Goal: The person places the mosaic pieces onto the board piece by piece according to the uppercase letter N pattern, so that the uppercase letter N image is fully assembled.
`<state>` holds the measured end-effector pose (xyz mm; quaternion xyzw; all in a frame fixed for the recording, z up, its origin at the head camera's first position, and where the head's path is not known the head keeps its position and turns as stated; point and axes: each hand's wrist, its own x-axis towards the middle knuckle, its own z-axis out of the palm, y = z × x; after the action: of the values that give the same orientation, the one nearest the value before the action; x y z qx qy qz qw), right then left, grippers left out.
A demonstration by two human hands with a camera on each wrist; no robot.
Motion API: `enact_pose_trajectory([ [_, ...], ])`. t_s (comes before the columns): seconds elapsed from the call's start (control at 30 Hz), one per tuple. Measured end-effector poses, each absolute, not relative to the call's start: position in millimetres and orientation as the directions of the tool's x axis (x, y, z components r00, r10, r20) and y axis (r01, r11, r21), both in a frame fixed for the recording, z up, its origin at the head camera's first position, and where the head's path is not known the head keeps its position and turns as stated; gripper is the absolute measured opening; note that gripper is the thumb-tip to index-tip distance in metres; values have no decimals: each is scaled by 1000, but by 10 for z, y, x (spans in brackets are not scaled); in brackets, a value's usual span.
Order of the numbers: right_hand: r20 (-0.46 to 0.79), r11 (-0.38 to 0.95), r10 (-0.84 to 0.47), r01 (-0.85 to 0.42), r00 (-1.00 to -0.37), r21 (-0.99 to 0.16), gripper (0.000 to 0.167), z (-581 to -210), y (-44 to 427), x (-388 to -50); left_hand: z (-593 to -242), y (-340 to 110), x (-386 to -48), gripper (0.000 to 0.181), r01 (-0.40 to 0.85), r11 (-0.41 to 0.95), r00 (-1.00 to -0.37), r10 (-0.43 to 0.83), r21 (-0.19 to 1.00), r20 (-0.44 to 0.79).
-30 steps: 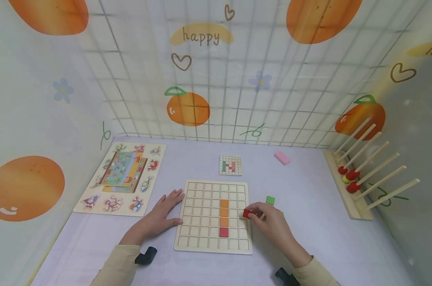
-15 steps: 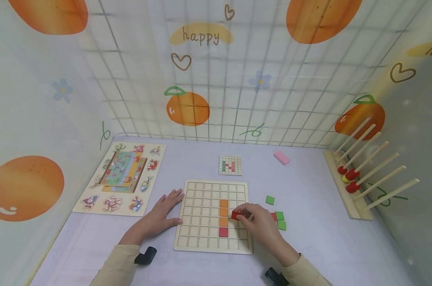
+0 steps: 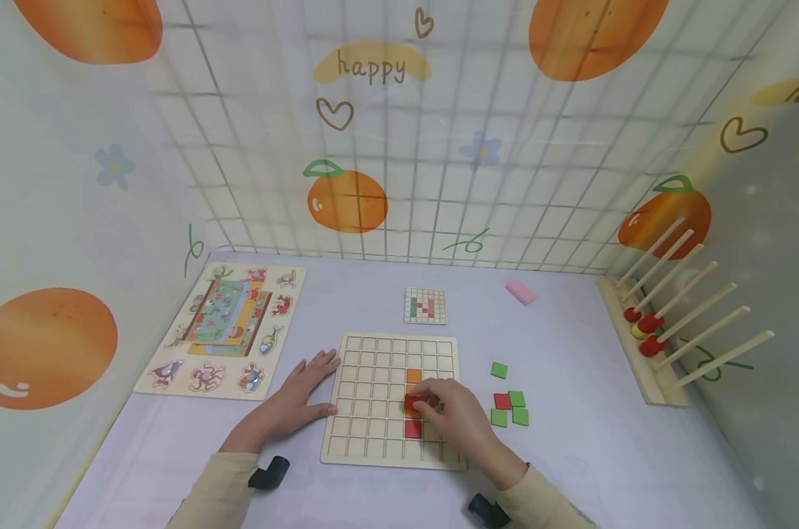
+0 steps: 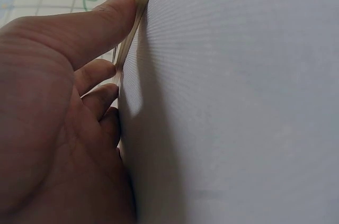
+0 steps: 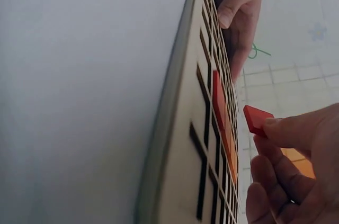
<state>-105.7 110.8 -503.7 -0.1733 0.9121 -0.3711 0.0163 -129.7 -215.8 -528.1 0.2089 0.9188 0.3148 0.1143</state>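
In the head view, a square wooden grid board (image 3: 366,386) lies flat, with an orange tile (image 3: 413,375) and a red tile (image 3: 413,429) set in one column. My right hand (image 3: 455,419) pinches another red square tile (image 5: 257,122) between thumb and forefinger. The right wrist view has this tile raised off the board, tilted; from the head it covers part of the orange column. My left hand (image 3: 294,400) rests at the board's left side, fingers spread, thumb touching the edge. In the left wrist view, the left thumb (image 4: 100,28) lies against the board's rim.
Right of the board lie a loose red tile (image 3: 502,401) and several green tiles (image 3: 517,399). Behind it are a small pattern card (image 3: 425,306) and a pink block (image 3: 521,292). An animal puzzle board (image 3: 230,390) lies left; a peg stand with beads (image 3: 664,393) stands right.
My right hand has carried the red tile leftward from the board's right edge to over the orange column, uncovering the loose tiles. My left hand has stayed in place.
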Motion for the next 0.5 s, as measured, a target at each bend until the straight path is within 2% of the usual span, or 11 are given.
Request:
enact_pose_trajectory([
  [0.3, 125, 658, -370, -355, -921, -665, 13, -5077, 954, -1054, -5266, -2148, -1298, 85, 299, 713, -890, 449, 635, -85],
  [0.5, 77, 687, -389, -345, -918, -639, 12, -5080, 893, -1049, -5275, -2146, -1299, 85, 301, 714, -889, 451, 632, -86],
])
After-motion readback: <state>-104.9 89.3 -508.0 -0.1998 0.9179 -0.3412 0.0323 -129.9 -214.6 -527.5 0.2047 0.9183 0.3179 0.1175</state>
